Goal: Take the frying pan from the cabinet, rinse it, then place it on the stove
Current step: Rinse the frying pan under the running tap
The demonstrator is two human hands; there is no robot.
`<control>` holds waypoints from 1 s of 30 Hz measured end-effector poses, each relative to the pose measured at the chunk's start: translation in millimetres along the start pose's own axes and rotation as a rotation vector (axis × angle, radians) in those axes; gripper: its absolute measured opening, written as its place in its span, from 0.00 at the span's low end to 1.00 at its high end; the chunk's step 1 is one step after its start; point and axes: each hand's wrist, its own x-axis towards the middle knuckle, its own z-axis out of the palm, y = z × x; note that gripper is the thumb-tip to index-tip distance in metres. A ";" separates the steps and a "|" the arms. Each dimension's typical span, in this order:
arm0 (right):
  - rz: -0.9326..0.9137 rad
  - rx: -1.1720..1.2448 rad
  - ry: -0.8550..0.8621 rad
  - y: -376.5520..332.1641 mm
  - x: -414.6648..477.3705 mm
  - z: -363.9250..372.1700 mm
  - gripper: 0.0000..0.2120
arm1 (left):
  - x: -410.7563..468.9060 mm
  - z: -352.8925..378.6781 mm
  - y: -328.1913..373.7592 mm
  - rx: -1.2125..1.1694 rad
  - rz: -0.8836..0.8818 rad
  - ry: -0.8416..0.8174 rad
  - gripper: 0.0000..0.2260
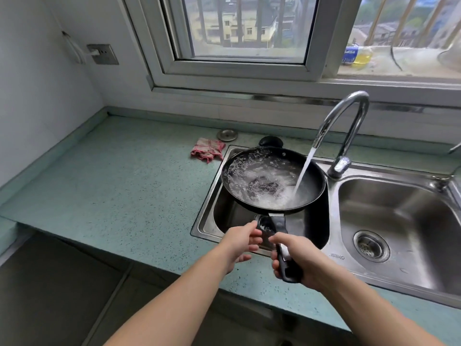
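Note:
A black frying pan (273,179) hangs over the left basin of a steel double sink (331,216). Water streams from the chrome tap (346,126) into the pan's right side and splashes across its bottom. My right hand (296,258) grips the pan's black handle near its end. My left hand (240,242) hovers just left of the handle with relaxed fingers, holding nothing. The stove is out of view.
A teal speckled counter (119,186) stretches left of the sink. A red-and-white cloth (208,151) and a small metal lid (227,135) lie near the sink's back-left corner. The right basin has a drain strainer (371,245). A window and sill run behind.

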 end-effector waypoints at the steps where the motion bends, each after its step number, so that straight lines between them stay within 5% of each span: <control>1: 0.001 -0.019 0.024 4.3 0.6 -7.8 0.08 | 0.4 3.7 0.1 0.022 0.005 0.000 0.16; 6: 0.002 -0.091 0.088 29.3 12.3 -23.4 0.03 | 1.4 7.7 -6.6 0.186 0.117 0.072 0.12; 11: 0.020 -0.098 0.088 38.1 19.9 -0.1 0.04 | -7.6 -20.2 -25.8 0.817 0.363 0.214 0.12; 14: 0.019 -0.057 0.064 31.1 22.3 17.2 0.05 | -11.9 -39.6 -35.6 1.002 0.419 0.242 0.15; 20: 0.007 0.036 -0.021 7.4 10.5 31.9 0.05 | -20.7 -57.9 -41.3 1.092 0.403 0.266 0.15; 30: -0.001 -0.022 0.088 16.2 4.3 -16.4 0.09 | -22.0 -39.7 -31.1 1.027 0.395 0.225 0.15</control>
